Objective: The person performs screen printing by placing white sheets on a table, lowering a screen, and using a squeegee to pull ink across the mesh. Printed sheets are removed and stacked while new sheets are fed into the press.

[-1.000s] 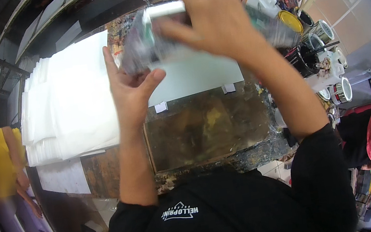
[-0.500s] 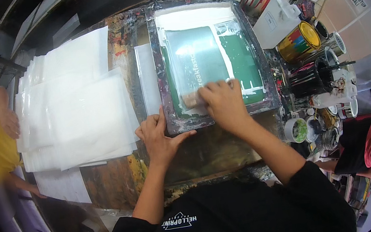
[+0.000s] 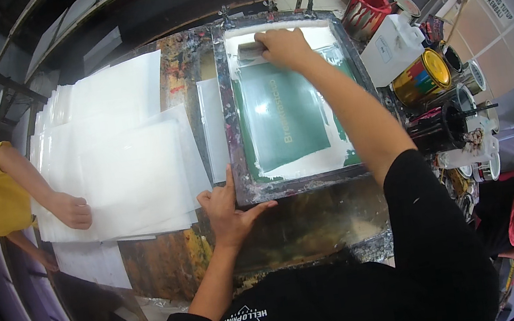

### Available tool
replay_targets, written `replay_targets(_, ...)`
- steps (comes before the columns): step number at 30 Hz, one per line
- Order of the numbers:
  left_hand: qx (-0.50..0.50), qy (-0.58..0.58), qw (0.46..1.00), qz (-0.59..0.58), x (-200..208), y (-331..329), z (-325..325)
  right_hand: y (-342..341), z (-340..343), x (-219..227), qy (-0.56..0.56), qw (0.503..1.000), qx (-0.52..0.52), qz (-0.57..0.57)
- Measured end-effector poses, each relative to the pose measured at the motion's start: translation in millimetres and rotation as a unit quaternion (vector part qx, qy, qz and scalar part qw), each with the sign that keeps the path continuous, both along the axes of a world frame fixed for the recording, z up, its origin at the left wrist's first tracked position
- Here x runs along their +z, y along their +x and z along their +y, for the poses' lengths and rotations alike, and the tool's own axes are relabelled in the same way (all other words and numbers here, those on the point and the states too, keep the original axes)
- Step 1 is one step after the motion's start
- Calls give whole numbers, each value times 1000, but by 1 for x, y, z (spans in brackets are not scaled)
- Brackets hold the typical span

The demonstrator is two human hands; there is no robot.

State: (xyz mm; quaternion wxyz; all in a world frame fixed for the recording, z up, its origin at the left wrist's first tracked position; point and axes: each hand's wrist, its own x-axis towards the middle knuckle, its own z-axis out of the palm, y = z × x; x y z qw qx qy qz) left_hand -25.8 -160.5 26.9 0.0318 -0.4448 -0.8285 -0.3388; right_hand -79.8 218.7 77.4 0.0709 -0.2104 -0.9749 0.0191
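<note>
A dark, ink-stained screen printing frame [image 3: 245,192] lies on the table in front of me. Its mesh is green with pale lettering, and white ink [image 3: 307,161] spreads along the near and right sides and at the far end. My right hand [image 3: 286,48] is closed around a squeegee [image 3: 248,52] at the far end of the mesh; the hand covers part of the tool. At the frame's near left corner, my left hand [image 3: 228,214] rests with index finger and thumb stretched along the two edges. A white strip or sheet [image 3: 213,120] shows beside the frame's left edge.
Stacked white, translucent sheets [image 3: 134,171] cover the table's left part, and another person's hand [image 3: 72,211] rests at them. Paint cans [image 3: 428,71], a white jug [image 3: 392,46] and a red bucket [image 3: 367,7] crowd the right side. A person in pink stands at far right.
My right hand has moved the squeegee from the near part of the mesh to its far end. White ink now lies along the near side. The other person's hand has come over the sheets.
</note>
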Motion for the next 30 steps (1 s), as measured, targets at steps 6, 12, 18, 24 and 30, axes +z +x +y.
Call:
replay_targets(6, -2, 5, 1000, 29, -4, 2, -3, 87, -80, 2, 28, 999, 29, 12)
replay_targets(12, 3, 34, 999, 31, -6, 3, -1, 190, -173, 40, -18, 999, 37, -11)
replay_targets(18, -11, 295, 917, -270, 63, 5, 38, 178, -180, 116, 108, 973, 45, 198)
replay_targets(24, -7, 169, 960, -222, 95, -53, 75, 121, -127, 196, 143, 930, 59, 335)
replay_targets(30, 158, -134, 977, 46, -25, -66, 72, 105, -115, 231, 52, 962, 0, 268)
